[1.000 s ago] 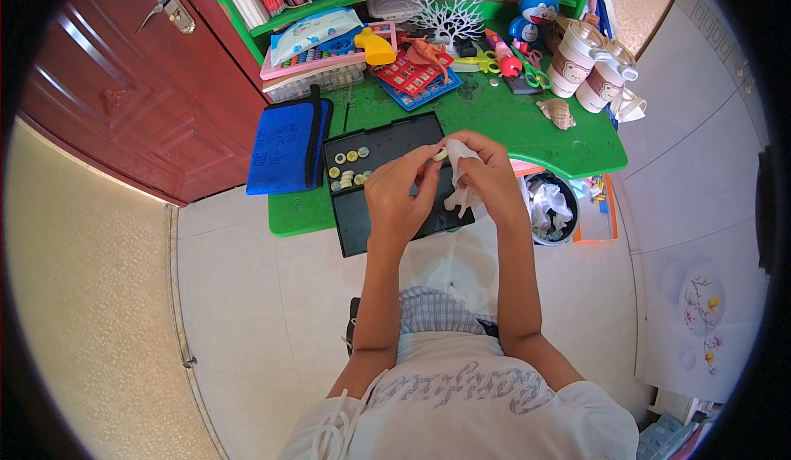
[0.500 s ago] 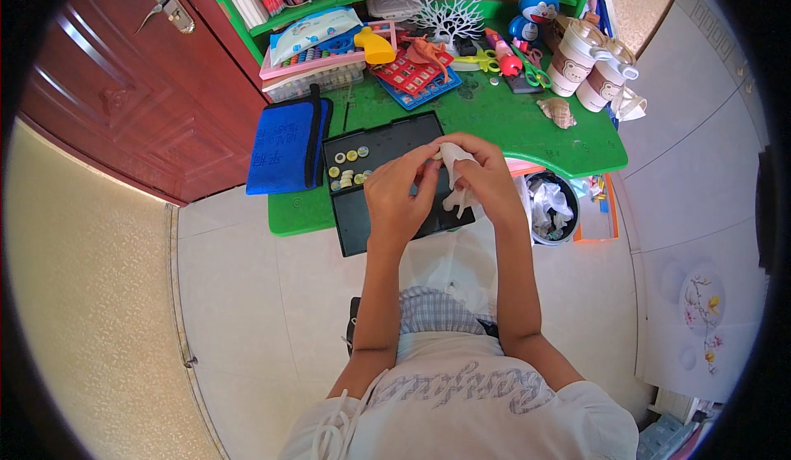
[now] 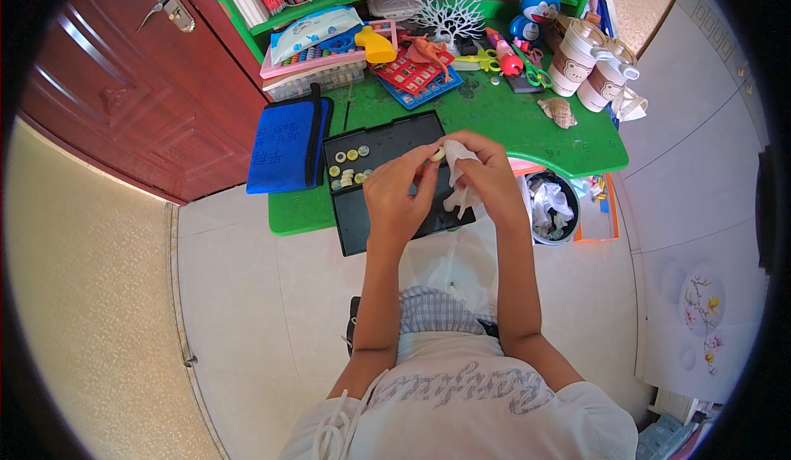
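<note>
Between the fingertips of my left hand [image 3: 400, 190] is a small round cream-coloured piece [image 3: 437, 154], pinched near the right hand. My right hand [image 3: 486, 176] grips a crumpled white wipe [image 3: 459, 163], its loose end hanging below the fingers. Both hands are closed and nearly touch above an open black case [image 3: 353, 228] at the desk's front edge. Several small round pieces [image 3: 352, 155], pale with yellow or bluish faces, lie in the case's far half, left of my hands. Part of the case is hidden under my hands.
The case rests on a green desk [image 3: 511, 122]. A blue zip pouch [image 3: 286, 145] lies left of it. Farther back are red and blue cards [image 3: 420, 89], a white coral-shaped ornament [image 3: 449, 22], a shell [image 3: 558, 112] and cups [image 3: 572, 63]. A lined bin [image 3: 554, 209] stands right.
The small round piece shows more clearly between my fingertips now. My right fingers and the wipe have shifted slightly; the pieces in the case stay put.
</note>
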The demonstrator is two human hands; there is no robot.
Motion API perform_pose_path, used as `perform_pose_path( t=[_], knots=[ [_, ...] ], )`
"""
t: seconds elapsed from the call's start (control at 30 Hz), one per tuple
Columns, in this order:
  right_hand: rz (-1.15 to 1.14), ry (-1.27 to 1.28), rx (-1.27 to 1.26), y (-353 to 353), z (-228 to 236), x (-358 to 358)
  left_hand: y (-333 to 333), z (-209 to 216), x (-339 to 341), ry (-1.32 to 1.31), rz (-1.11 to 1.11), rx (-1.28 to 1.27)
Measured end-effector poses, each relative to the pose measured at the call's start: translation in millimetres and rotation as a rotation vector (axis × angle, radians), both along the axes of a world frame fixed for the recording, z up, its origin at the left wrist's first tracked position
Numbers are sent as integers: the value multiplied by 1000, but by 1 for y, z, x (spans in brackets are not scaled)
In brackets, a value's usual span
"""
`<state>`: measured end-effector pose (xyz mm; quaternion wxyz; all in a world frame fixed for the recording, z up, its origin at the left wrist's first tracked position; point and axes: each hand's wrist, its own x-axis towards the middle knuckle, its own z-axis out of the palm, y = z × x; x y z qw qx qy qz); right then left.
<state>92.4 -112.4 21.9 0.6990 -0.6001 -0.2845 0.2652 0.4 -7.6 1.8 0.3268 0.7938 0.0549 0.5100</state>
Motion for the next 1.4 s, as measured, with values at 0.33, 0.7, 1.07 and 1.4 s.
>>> perform_pose_path(
  t=[0.33, 0.7, 1.07, 1.4],
  knots=[
    [72, 15, -33, -2, 1, -1, 0, -1, -1, 23, -5, -31],
    [-47, -1, 22, 0, -4, 1, 1, -1, -1, 19, 15, 4],
    [84, 47, -43, -1, -1, -1, 0, 0, 0, 17, 3, -17],
    [-41, 12, 24, 2, -1, -3, 0, -1, 0, 14, -4, -28]
  ],
)
